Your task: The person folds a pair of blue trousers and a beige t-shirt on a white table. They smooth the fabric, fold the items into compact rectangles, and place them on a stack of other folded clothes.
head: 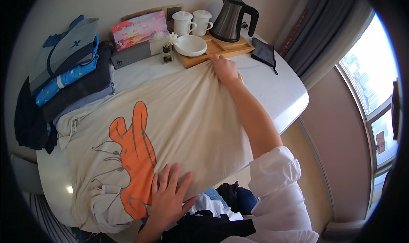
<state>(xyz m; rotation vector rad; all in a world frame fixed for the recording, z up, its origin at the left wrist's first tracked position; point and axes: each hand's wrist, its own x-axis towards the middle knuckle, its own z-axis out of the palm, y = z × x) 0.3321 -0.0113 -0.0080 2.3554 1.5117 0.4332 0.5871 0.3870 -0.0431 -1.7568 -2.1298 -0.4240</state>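
A cream T-shirt (198, 121) with an orange cartoon print lies spread across a white table (271, 80). At the shirt's far edge, beside the wooden tray, my right hand (224, 69) grips a bunch of the fabric, and creases fan out from it. My left hand (171, 193) rests flat on the shirt near the table's front edge, fingers spread, just right of the orange print. The sleeve parts at the left lie crumpled.
Folded clothes (73, 73) are stacked at the left. Behind the shirt stand a wooden tray (220, 48), a white bowl (190, 45), lidded mugs (182, 24), an electric kettle (228, 22), a diffuser bottle (167, 55) and a grey box (134, 55). A dark pouch (263, 53) lies right.
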